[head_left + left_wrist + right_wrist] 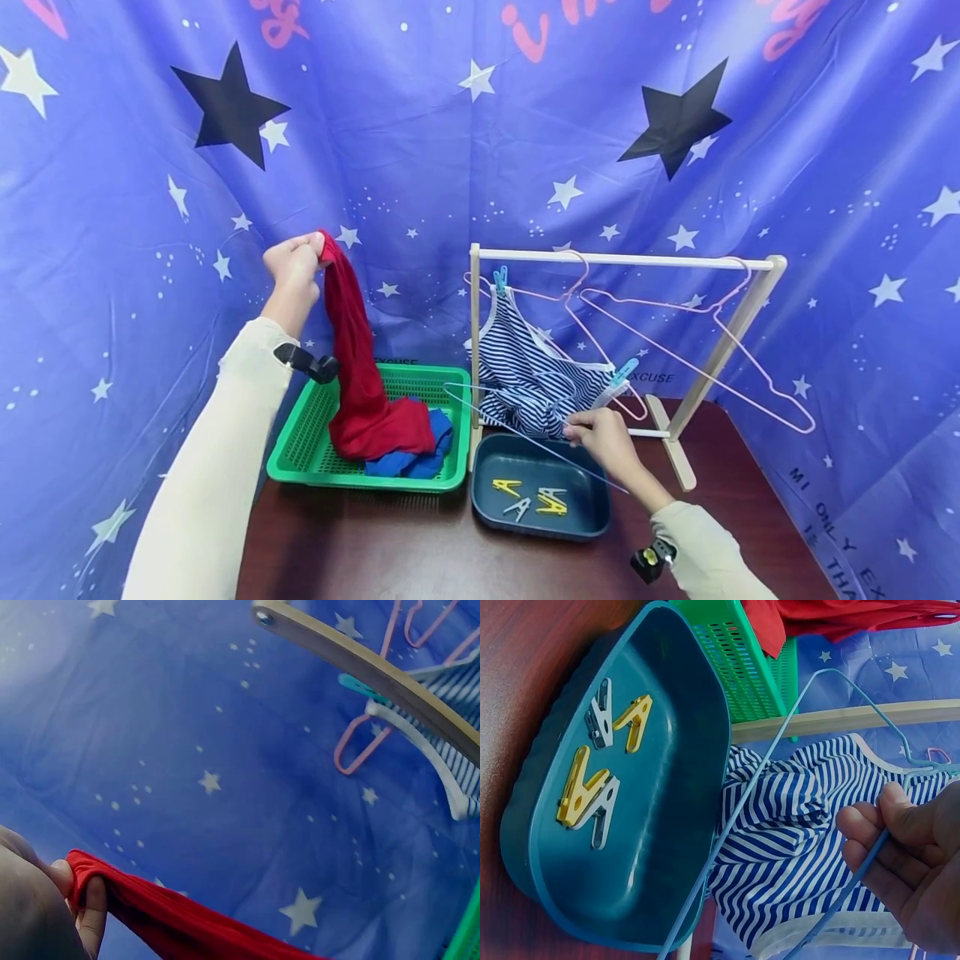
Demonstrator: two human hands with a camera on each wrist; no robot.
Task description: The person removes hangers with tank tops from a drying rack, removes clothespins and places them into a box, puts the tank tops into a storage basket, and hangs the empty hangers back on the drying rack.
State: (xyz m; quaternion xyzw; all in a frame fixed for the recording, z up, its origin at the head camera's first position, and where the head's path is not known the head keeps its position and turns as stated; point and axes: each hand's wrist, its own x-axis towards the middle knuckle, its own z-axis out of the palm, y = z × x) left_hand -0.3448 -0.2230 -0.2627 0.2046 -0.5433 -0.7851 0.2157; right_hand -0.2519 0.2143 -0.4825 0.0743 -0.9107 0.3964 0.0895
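My left hand (295, 260) pinches the top end of a red cloth garment (351, 333) and holds it up. The garment's lower part lies bunched in the green basket (300, 475), over a blue cloth (408, 463). In the left wrist view, thumb and fingers grip the red fabric (142, 900) at its edge. My right hand (603, 437) holds a blue wire hanger (517, 429) by a side near its neck, low in front of the rack. Behind it a striped garment (517, 358) hangs from a pink hanger (577, 312), with blue clips (500, 279) on its straps.
A wooden rack (622, 258) stands at the back right, with a second pink hanger (720, 312) on its rail. In front, a dark blue tub (495, 521) contains several yellow and grey clothespins (551, 502). Everything stands on a dark red-brown table (390, 542) before a starry curtain.
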